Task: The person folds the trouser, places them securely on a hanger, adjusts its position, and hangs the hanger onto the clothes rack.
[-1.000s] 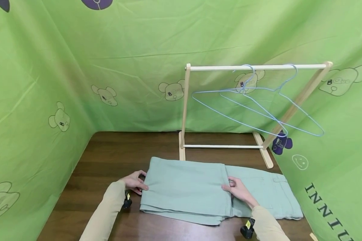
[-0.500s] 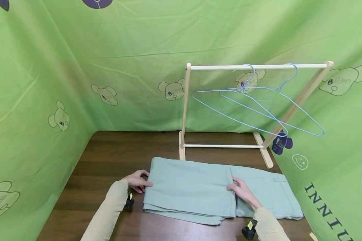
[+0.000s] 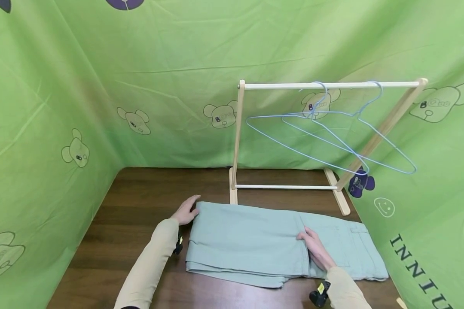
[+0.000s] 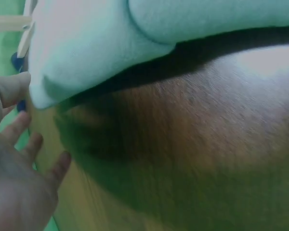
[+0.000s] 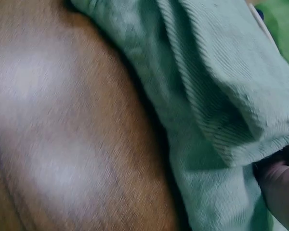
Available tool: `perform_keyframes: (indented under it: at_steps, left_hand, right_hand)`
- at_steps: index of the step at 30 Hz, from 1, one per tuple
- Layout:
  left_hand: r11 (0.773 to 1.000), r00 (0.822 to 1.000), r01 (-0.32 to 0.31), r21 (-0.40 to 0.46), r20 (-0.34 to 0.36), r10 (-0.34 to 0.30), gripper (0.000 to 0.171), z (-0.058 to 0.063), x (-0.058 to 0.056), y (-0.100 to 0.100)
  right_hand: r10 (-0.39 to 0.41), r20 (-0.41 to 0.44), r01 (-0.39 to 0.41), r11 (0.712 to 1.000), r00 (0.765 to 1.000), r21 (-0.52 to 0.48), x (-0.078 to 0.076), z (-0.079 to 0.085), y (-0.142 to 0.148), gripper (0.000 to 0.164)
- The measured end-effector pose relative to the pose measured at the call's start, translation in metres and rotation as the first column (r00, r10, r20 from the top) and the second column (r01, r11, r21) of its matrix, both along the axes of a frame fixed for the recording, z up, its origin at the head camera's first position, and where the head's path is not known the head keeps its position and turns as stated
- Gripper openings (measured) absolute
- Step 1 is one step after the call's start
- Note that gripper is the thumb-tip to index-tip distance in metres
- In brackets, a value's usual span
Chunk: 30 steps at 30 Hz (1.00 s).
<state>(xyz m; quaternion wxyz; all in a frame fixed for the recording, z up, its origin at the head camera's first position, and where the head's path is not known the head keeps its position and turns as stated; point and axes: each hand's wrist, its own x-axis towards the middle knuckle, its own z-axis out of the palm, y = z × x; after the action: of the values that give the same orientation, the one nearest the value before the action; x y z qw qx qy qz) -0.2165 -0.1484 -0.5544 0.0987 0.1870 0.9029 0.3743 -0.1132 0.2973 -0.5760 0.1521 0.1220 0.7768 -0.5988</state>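
Note:
Pale green trousers (image 3: 247, 240) lie sideways on the table, their legs folded over to the right toward the waist part. At the far left corner of the fold is my left hand (image 3: 184, 211), its fingers spread. The left wrist view shows the thumb by the folded edge (image 4: 82, 62) and the other fingers apart from the cloth. My right hand (image 3: 315, 246) pinches the hem end of the folded leg, thumb on top. Cloth hides its other fingers. In the right wrist view, stacked layers (image 5: 231, 91) of ribbed-looking cloth show beside part of that hand.
Behind the trousers stands a wooden rack (image 3: 237, 137), with blue wire hangers (image 3: 305, 153) on its top bar. A brown wooden table (image 3: 139, 197) carries everything. Green printed curtains (image 3: 170, 86) enclose the back and sides.
The folded leg has shifted right, its hem now farther over the waist part, with my right hand on it. My left hand has moved from the left edge up to the far corner, fingers spreading.

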Motion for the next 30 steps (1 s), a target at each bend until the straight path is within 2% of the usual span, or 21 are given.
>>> perform_keyframes:
  at_steps: [2,5,7,10,13,17,20,23,24,26,30]
  left_hand:
    - [0.999,0.999,0.034,-0.023,-0.029,-0.034,0.046,-0.003,-0.004,0.008]
    - [0.992,0.994,0.067,-0.106,-0.073,-0.075,0.04,-0.003,-0.007,0.02]
    - [0.984,0.989,0.071,-0.163,-0.116,-0.091,0.033,-0.004,-0.009,0.027]
    - [0.963,0.987,0.042,-0.268,-0.137,-0.081,0.025,-0.006,-0.015,0.034]
    - [0.927,0.99,0.011,-0.374,-0.129,-0.064,0.018,-0.007,-0.019,0.036]
    - [0.884,0.989,0.01,-0.467,-0.125,-0.077,0.012,-0.005,-0.021,0.034]
    - [0.861,0.987,0.012,-0.509,-0.134,-0.093,0.011,-0.003,-0.021,0.028]
    - [0.847,0.987,-0.015,-0.532,-0.143,-0.073,0.008,0.001,-0.02,0.019]
    - [0.845,0.987,-0.029,-0.534,-0.148,-0.059,0.009,0.003,-0.019,0.015]
    - [0.856,0.985,-0.062,-0.514,-0.167,-0.029,0.01,0.005,-0.018,0.007]
    - [0.91,0.986,-0.108,-0.4,-0.161,0.046,0.023,0.005,-0.01,-0.011]
  right_hand:
    - [-0.023,-0.009,0.023,1.0,1.0,-0.01,0.001,-0.002,0.001,0.059]
    - [-0.048,-0.028,0.048,0.999,0.998,0.01,0.002,-0.003,-0.001,0.047]
    - [-0.063,-0.04,0.064,0.998,0.997,0.016,0.003,-0.003,-0.001,0.034]
    - [-0.073,-0.043,0.074,0.997,0.996,0.027,0.003,-0.002,-0.002,0.025]
    - [-0.051,-0.044,0.055,0.995,0.998,0.089,0.003,0.0,-0.003,0.033]
    - [0.034,-0.039,-0.025,0.98,0.999,0.199,0.004,0.002,-0.004,0.053]
    - [0.098,-0.034,-0.089,0.975,0.995,0.205,0.004,0.004,-0.007,0.058]
    - [0.136,-0.036,-0.127,0.976,0.99,0.179,0.004,0.005,-0.016,0.062]
    - [0.15,-0.041,-0.141,0.976,0.988,0.165,0.004,0.005,-0.021,0.063]
    - [0.171,-0.053,-0.161,0.975,0.984,0.155,0.003,0.006,-0.03,0.064]
    - [0.168,-0.088,-0.148,0.97,0.982,0.194,0.0,0.005,-0.043,0.065]
